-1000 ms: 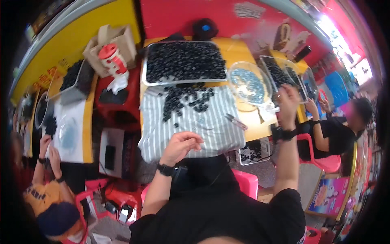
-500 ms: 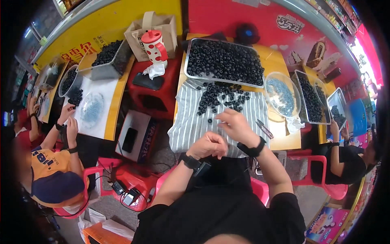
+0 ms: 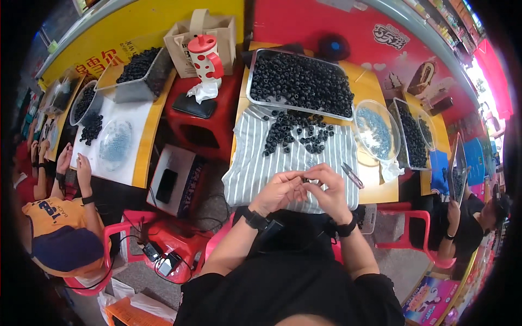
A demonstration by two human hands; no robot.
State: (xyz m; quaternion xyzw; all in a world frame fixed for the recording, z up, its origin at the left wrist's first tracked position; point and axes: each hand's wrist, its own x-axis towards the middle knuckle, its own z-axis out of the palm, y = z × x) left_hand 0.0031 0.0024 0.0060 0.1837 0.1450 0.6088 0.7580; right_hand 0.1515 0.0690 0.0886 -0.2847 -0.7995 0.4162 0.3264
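My left hand and my right hand meet over the near part of a grey-and-white striped cloth. Fingertips of both are pinched around a small black round piece, mostly covered by the fingers. Just beyond them, a loose pile of black round pieces with holes lies on the cloth. Behind the pile stands a clear tray heaped with the same pieces. To the right of my right hand lie small thread snips.
A round clear dish of small pale-blue bits sits right of the cloth. Left, a red stool bears a dotted cup and a dark wallet-like case. People work at tables on both sides; the right one holds a tray.
My right hand has drawn back from near the pile to meet my left, which has opened from a curl into a pinch. The person on the right has raised and tilted a tray.
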